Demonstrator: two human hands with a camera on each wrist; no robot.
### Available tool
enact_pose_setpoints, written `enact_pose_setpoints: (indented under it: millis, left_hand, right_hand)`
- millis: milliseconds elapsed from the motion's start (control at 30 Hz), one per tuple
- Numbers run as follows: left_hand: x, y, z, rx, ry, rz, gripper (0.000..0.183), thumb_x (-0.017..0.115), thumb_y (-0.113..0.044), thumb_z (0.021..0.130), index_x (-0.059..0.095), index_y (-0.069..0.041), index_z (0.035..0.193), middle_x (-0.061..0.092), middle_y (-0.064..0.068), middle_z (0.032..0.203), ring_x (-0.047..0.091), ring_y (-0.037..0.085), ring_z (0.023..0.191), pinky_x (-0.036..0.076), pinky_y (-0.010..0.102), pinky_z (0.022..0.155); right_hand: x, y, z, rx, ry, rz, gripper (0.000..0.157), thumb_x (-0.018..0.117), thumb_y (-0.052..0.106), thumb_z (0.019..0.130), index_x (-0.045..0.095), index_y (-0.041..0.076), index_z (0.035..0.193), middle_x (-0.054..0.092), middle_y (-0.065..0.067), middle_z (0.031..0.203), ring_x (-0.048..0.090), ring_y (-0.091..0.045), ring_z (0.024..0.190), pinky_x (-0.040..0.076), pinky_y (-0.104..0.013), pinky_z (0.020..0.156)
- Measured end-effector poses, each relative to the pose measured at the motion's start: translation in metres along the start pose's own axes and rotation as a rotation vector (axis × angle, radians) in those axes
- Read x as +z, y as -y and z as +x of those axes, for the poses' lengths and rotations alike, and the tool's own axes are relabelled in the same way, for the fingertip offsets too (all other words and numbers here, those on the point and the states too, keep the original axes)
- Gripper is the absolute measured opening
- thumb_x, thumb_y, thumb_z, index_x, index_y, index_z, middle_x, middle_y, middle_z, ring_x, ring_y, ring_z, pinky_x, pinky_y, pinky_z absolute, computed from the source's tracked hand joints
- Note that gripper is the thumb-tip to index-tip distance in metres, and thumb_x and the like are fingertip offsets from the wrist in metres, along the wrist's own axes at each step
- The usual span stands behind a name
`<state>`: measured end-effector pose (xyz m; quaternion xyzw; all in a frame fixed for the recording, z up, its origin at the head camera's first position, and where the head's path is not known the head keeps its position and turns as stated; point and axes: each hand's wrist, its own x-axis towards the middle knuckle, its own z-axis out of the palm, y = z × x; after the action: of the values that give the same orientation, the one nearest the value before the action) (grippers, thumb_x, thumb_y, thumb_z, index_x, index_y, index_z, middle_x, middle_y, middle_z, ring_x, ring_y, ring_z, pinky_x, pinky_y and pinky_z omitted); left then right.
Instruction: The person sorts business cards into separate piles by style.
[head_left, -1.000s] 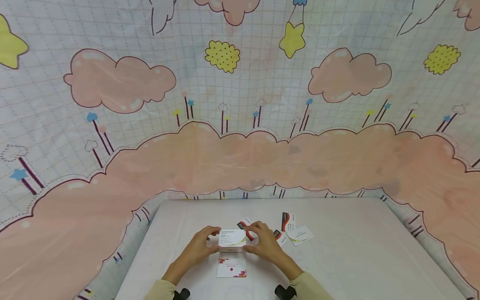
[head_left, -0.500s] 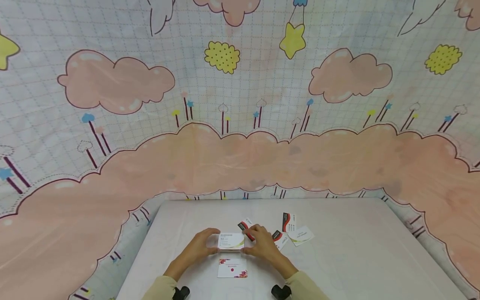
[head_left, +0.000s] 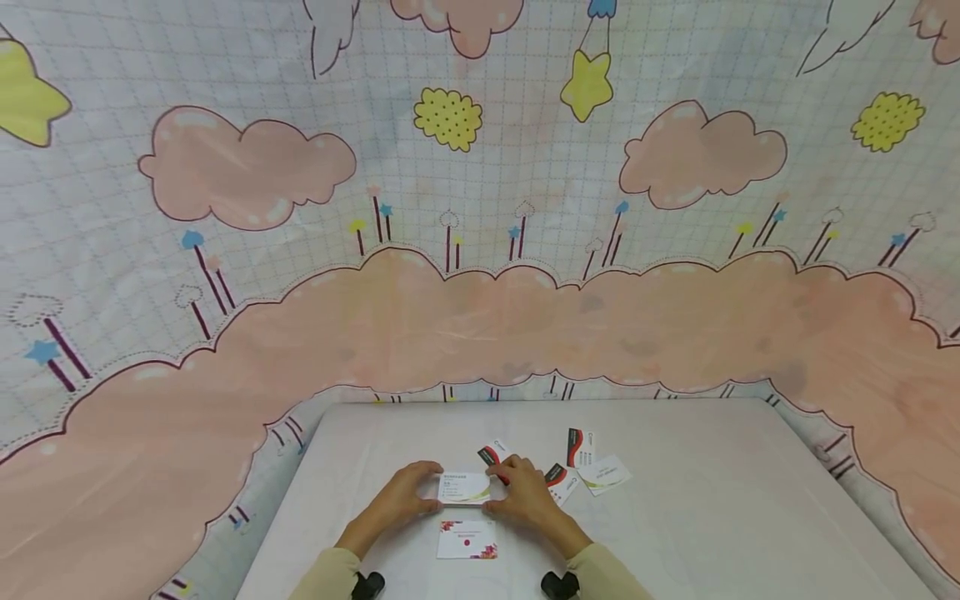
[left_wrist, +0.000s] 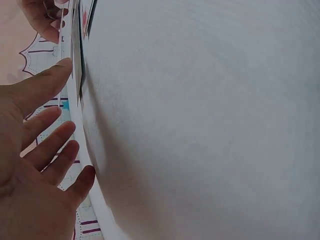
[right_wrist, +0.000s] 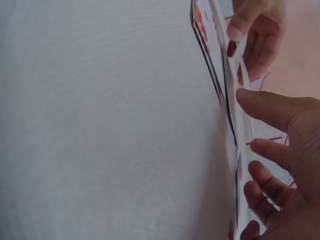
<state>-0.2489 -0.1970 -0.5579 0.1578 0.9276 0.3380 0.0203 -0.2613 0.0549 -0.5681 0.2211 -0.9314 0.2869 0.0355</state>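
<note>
A white business card point(head_left: 463, 490) with grey print and a yellow-green curve is held face up between both hands in the head view. My left hand point(head_left: 405, 493) pinches its left end between thumb and fingers, and my right hand point(head_left: 525, 497) grips the right end the same way. Edge-on in the wrist views, it is a thin pale strip close over the tabletop. In the left wrist view the other fingers of the left hand point(left_wrist: 40, 145) spread apart. Just nearer to me lies a white card with red flowers point(head_left: 467, 540).
Beyond the right hand lie several loose cards: a black, red and white one point(head_left: 581, 448), a white and green one point(head_left: 604, 475), and two more black-and-red ones partly beside the fingers. A white cloth point(head_left: 720, 500) covers the table; a patterned curtain point(head_left: 480, 325) hangs behind.
Both hands have moved the white business card slightly down and toward me, closer to the tabletop. The grip stays the same, and the loose cards have not moved.
</note>
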Motion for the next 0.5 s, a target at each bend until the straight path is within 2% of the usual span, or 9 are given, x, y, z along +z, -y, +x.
enact_pose_setpoints:
  millis: [133, 500]
  left_hand:
    - [0.0013, 0.0020, 0.0008, -0.005, 0.000, 0.003, 0.052, 0.083, -0.014, 0.074, 0.062, -0.007, 0.122, 0.059, 0.018, 0.134, 0.050, 0.042, 0.130, 0.036, 0.059, 0.109]
    - [0.0014, 0.0010, -0.0014, 0.004, -0.002, 0.015, 0.048, 0.084, -0.012, 0.073, 0.063, -0.007, 0.116, 0.059, 0.018, 0.131, 0.048, 0.043, 0.129, 0.036, 0.060, 0.108]
  right_hand:
    - [0.0012, -0.0007, 0.0000, 0.021, 0.016, 0.004, 0.051, 0.085, 0.038, 0.071, 0.070, 0.019, 0.117, 0.061, -0.002, 0.109, 0.052, -0.020, 0.099, 0.041, -0.040, 0.083]
    - [0.0047, -0.0015, 0.0009, 0.017, 0.026, -0.034, 0.053, 0.085, 0.040, 0.071, 0.070, 0.018, 0.118, 0.061, -0.001, 0.107, 0.052, -0.019, 0.097, 0.041, -0.038, 0.080]
